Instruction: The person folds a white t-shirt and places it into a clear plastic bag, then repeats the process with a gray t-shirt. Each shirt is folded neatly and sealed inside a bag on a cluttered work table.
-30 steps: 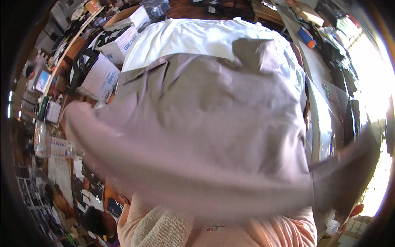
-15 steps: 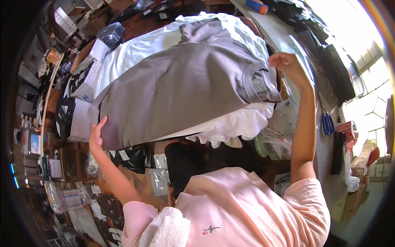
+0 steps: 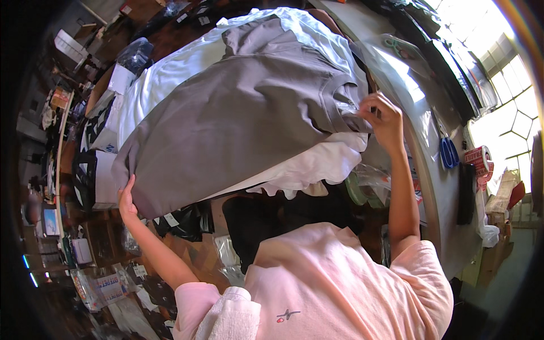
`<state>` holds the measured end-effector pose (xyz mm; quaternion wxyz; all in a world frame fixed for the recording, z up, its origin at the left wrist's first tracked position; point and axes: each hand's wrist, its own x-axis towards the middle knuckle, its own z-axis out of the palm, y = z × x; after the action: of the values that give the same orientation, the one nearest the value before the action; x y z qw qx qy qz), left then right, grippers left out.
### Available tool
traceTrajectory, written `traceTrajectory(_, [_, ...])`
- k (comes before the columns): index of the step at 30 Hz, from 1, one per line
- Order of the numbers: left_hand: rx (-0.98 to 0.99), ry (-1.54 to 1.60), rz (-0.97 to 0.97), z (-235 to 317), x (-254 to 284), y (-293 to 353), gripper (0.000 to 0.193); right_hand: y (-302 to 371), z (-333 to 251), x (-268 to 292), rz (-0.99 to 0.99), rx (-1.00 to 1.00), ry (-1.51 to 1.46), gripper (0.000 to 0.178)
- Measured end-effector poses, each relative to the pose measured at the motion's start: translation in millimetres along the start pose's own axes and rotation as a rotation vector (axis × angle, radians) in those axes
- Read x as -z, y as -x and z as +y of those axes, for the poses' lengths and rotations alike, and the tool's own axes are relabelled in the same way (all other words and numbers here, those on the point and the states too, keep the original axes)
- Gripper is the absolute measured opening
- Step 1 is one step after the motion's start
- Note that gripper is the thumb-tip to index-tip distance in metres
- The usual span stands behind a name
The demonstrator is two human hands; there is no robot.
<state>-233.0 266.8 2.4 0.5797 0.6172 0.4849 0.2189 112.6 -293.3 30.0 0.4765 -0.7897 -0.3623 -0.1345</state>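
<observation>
Between the two raised hands lies a large grey cotton T-shirt [image 3: 238, 113], spread flat over a stack of white shirts [image 3: 317, 167] on the work surface, its ribbed collar toward the person's right. The garment appears already laid out and largely smoothed; by the look of it, folding has not begun, since both sleeves and the hem lie unfolded. The right hand [image 3: 385, 119] is closed in a pinch on the fabric at the collar edge. The left hand [image 3: 127, 201] rests at the lower hem corner, fingers curled under the cloth; whether it grips or merely steadies cannot be told.

Beyond the right hand runs a long pale tabletop [image 3: 436, 187], carrying a sheet of clear plastic film [image 3: 396, 62], blue-handled scissors [image 3: 449, 153] and a red-and-white roll of tape [image 3: 479, 161]. Just below the right hand sits a greenish tape roll [image 3: 356, 190] beside crumpled clear bags. Past the left hand stand white cardboard boxes [image 3: 105, 133] and dark packaged goods. Nothing lies on the grey shirt itself; the crowded surroundings leave little free room beside it.
</observation>
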Motion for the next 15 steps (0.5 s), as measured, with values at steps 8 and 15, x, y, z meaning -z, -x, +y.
traceTrajectory(8, [-0.004, 0.053, 0.073, -2, -1, 6, 0.066, 144, 45, -2, -0.029, -0.179, 0.658, 0.024])
traceTrajectory(15, [-0.068, 0.098, -0.010, -13, 50, 11, 0.039, 136, 41, 17, -0.436, -0.382, 0.700, 0.020])
